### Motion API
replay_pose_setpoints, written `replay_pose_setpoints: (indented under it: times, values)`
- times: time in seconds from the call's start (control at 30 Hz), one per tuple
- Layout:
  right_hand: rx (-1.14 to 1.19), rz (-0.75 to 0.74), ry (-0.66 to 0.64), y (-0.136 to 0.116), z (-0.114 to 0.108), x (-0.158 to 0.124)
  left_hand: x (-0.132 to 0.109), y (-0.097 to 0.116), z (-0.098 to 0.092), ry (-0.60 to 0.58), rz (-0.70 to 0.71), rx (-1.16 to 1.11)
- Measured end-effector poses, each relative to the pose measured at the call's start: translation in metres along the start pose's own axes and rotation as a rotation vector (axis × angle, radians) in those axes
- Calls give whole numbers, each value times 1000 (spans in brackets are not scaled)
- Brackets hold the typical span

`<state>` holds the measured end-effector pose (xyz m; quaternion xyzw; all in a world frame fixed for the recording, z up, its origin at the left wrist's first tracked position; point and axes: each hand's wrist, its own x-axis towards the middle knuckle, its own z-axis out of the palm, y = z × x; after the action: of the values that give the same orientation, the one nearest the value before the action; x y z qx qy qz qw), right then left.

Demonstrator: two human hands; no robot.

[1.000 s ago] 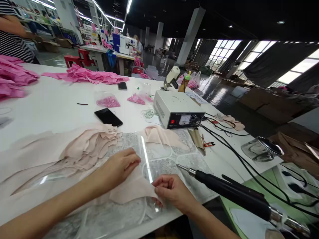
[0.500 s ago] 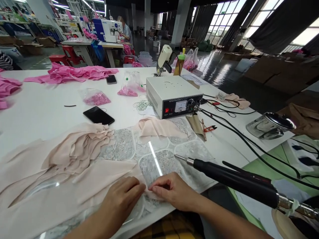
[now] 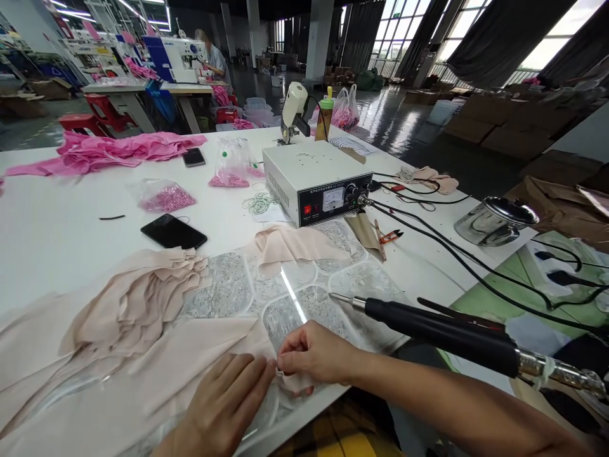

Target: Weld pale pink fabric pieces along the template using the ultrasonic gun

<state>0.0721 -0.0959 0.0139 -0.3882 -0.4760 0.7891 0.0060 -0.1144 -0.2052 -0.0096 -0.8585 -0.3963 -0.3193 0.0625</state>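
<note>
A pale peach fabric piece lies over the grey stone-patterned mat, and its narrow right end runs to my hands. My left hand bears on this end with its fingers together, the fingertips closed on the cloth and the thumb hidden. Right beside it, my right hand pinches the tip of the fabric between thumb and fingers; a bit of cloth hangs below. To the left is a pile of matching peach pieces. A black pen-like tool with a metal tip extends above my right forearm.
Behind the mat stand a control box with a dial and another peach piece. Around them are a black phone, bags of pink rings, orange thread snips, a lidded metal mug and cables. A person works at a far sewing machine.
My right hand has turned and curled its fingers around the fabric tip, lifting it slightly. My left hand has flattened and shifted a little down. The camera view has swung slightly right.
</note>
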Motion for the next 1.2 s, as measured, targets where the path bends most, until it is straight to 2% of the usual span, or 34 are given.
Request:
replay_pose_setpoints:
  times: [0.23, 0.4, 0.63, 1.2]
  values:
    - [-39, -18, 62, -2, 4, 1, 4, 1, -3, 1, 60, 42]
    - [-45, -106, 89, 4, 3, 0, 2, 1, -3, 22, -70, -73]
    - [-127, -310, 131, 9, 4, 0, 17, 8, 2, 161, -307, -237]
    - [-280, -565, 227, 13, 9, 5, 24, 6, 0, 191, -434, -277]
